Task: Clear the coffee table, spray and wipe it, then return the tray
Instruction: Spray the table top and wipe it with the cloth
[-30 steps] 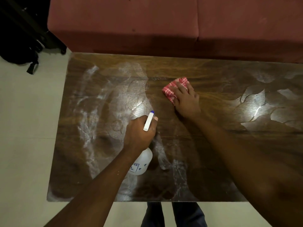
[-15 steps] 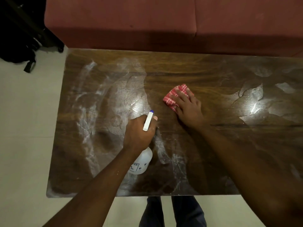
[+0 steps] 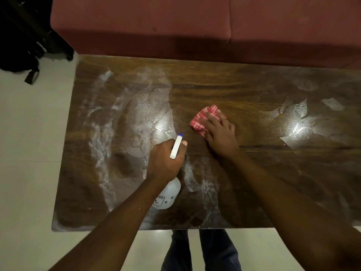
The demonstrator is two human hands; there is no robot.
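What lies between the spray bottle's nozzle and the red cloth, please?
Only bare table lies between the spray bottle and the cloth, per the head view.

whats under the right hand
A red-and-white cloth lies under the right hand, pressed flat on the coffee table. The part of it beneath the fingers is covered.

Rectangular dark wooden coffee table (image 3: 254, 90) on pale tiled floor (image 3: 29, 153), red upholstered sofa (image 3: 136, 26) directly behind its far edge, black bag (image 3: 17, 55) on the floor off the far-left corner. Mid-table: right hand (image 3: 220, 133) flat on red-and-white checked cloth (image 3: 203, 118); left hand (image 3: 166, 159) just left and nearer, gripping white plastic spray bottle (image 3: 168, 194). Can't tell if the bottle's base touches the top.
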